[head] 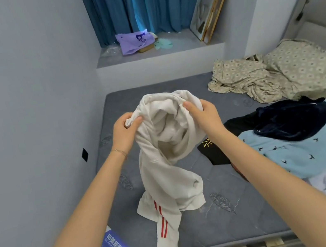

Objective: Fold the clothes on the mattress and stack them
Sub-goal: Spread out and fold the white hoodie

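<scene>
A small grey-walled room, blue curtains [143, 4] over a window ledge, and a bare grey mattress [207, 185] filling the floor space. On its right side lies a heap of unfolded clothes [304, 137]: a light blue piece, a dark navy one, something black, white and red bits underneath. No folded stack shows yet.

Over the middle of the mattress the person holds up a white garment [164, 162] with red stripes near its hem. The left hand [126, 134] pinches bunched cloth at one top edge, the right hand [204, 116] pinches the other, both curled round fabric. The lower end trails down and rests on the mattress.

To do this well, I'd say each hand should find a true seam or waistband corner, then shake the piece so it hangs flat before laying it down; as it is, the cloth is twisted on itself.

Whether it is trousers or a top I cannot tell. The heap runs off the right edge, so its size is unknown.
</scene>
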Available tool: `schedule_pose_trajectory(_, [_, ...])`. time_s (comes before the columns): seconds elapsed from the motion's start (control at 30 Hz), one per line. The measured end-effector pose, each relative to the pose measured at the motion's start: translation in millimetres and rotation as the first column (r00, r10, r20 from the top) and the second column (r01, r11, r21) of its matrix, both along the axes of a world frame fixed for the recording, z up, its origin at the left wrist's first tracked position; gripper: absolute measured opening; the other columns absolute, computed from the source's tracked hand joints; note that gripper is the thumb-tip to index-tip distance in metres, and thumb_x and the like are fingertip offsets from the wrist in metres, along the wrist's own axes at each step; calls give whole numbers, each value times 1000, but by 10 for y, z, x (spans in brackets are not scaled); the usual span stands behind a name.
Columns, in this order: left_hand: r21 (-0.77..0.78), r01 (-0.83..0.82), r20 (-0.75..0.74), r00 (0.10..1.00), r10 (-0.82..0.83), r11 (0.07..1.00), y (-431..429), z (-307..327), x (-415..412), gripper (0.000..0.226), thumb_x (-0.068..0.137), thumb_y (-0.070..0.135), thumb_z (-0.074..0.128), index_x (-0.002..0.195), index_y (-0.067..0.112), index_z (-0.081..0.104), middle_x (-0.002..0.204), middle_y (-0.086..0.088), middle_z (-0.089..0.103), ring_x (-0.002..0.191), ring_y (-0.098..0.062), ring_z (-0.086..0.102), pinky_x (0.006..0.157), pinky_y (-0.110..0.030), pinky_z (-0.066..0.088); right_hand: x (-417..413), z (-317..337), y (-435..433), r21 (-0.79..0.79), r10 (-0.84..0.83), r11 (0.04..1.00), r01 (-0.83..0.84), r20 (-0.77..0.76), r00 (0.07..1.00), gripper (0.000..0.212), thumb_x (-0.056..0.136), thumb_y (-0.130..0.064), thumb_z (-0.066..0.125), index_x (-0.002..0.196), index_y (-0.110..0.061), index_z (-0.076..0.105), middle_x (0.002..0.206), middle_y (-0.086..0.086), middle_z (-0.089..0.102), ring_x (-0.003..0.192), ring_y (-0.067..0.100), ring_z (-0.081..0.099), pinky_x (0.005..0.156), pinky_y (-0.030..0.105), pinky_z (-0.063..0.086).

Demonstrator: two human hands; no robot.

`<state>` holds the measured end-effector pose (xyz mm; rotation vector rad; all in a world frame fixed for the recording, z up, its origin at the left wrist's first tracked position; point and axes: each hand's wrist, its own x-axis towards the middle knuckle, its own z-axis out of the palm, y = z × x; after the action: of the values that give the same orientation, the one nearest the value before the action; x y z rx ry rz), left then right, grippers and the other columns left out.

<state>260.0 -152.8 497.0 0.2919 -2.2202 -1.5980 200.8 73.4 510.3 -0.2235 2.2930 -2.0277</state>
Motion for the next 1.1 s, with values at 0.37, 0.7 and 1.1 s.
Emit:
schedule_pose_trajectory(0.37, [193, -34, -225, 971, 78, 981, 853, 727, 511, 11, 92, 25, 63, 82, 29, 63, 80, 14, 62, 75, 0, 57, 73, -19, 47, 640, 844, 635, -152, 66, 984, -93, -175, 982, 37, 91, -30, 67, 77, 3, 57, 74, 4, 49, 72, 16, 47, 67, 28, 39])
schedule_pose_trajectory(0.7, [318, 10, -340, 935, 104, 948, 782, 1353, 698, 2, 90, 27, 67, 88, 28, 67, 88, 11, 69, 85, -6, 64, 82, -26, 53, 764, 670, 658, -137, 392, 899, -415, -169, 905, 89, 71, -39, 82, 146, -36, 35, 144, -10, 51, 130, 11, 50, 107, 42, 44])
schedule_pose_trajectory(1.1, [333, -46, -294, 944, 150, 942, 682, 1454, 702, 16, 90, 26, 68, 102, 16, 67, 104, -3, 68, 95, -15, 63, 89, -31, 54, 898, -339, 520, 169, 604, 726, -667, 306, 736, 13, 85, -17, 75, 98, -16, 74, 96, -3, 76, 95, 11, 67, 86, 22, 55])
